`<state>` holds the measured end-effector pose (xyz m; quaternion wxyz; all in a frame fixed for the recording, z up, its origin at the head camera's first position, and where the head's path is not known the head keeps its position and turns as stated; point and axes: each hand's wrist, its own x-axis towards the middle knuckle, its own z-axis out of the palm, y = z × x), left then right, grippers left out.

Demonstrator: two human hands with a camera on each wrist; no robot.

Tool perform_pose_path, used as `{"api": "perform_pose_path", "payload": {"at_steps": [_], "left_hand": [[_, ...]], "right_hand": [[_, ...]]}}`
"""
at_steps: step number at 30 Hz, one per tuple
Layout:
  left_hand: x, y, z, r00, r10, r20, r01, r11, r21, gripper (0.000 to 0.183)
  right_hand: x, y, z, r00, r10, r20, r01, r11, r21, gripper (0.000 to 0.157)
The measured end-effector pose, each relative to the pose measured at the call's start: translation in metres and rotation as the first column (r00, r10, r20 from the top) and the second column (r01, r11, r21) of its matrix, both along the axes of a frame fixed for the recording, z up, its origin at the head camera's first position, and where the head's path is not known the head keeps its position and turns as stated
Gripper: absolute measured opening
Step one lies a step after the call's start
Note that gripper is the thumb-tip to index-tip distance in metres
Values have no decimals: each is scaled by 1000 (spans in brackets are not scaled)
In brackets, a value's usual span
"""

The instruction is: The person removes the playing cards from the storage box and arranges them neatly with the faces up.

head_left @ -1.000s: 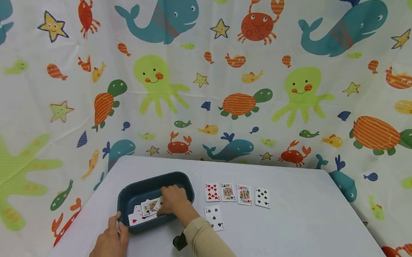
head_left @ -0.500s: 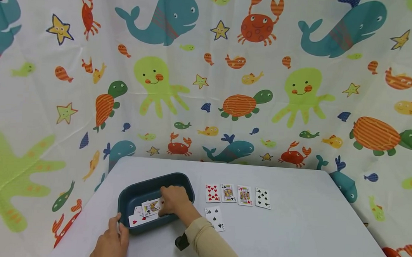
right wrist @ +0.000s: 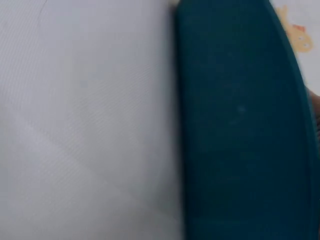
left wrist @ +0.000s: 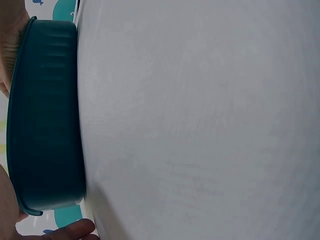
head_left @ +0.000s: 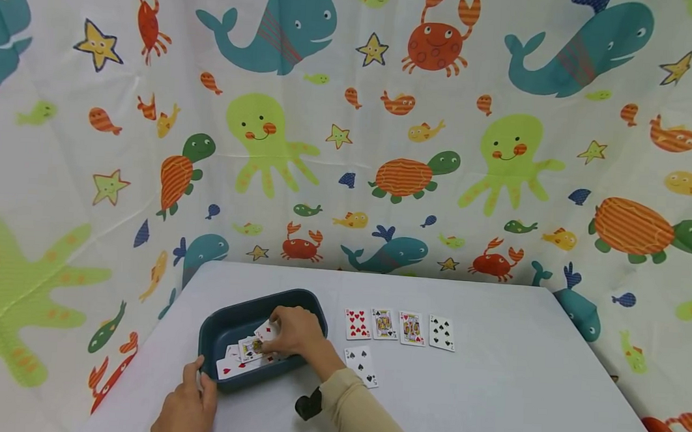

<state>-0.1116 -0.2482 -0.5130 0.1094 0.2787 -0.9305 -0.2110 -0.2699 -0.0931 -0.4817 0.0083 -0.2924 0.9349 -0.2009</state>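
In the head view, a dark teal bin (head_left: 216,315) stands on the white table, with several playing cards (head_left: 235,369) lying face up inside. My right hand (head_left: 299,334) reaches over its front rim and pinches a playing card (head_left: 266,330) with a red pip, tilted above the others; my fingers cover part of it. My left hand (head_left: 186,406) rests against the near left corner of the bin, fingers extended along the outside. The left wrist view shows the bin's outer wall (left wrist: 47,115) and left fingers (left wrist: 75,229) at its end.
Right of the bin, a row of face-up cards holds a red number card (head_left: 357,324), two face cards (head_left: 397,326) and a spade card (head_left: 441,332). Another spade card (head_left: 361,366) lies below the row's left end. A sea-animal curtain (head_left: 348,177) hangs behind the table.
My right hand has risen slightly inside the bin, and a red-pip card now shows tilted up at its fingers. My left hand stays at the corner.
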Motion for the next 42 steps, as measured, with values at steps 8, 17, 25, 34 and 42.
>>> {"api": "perform_pose_path", "payload": {"at_steps": [8, 17, 25, 34, 42], "left_hand": [[0, 0, -2, 1000, -3, -12, 3, 1000, -15, 41], [0, 1, -3, 1000, -6, -5, 6, 1000, -7, 40], [-1, 1, -3, 1000, 0, 10, 0, 1000, -2, 41], [-1, 1, -4, 1000, 0, 8, 0, 1000, 1, 42], [0, 2, -4, 1000, 0, -6, -1, 1000, -12, 41]], "right_hand": [[4, 11, 4, 998, 20, 66, -4, 975, -223, 44], [11, 21, 3, 986, 107, 128, -24, 853, -521, 39], [24, 31, 10, 974, 150, 169, 6, 731, -683, 37], [40, 49, 11, 962, 170, 215, 73, 597, -799, 33], [61, 76, 11, 949, 161, 271, 161, 492, -856, 29]]}}
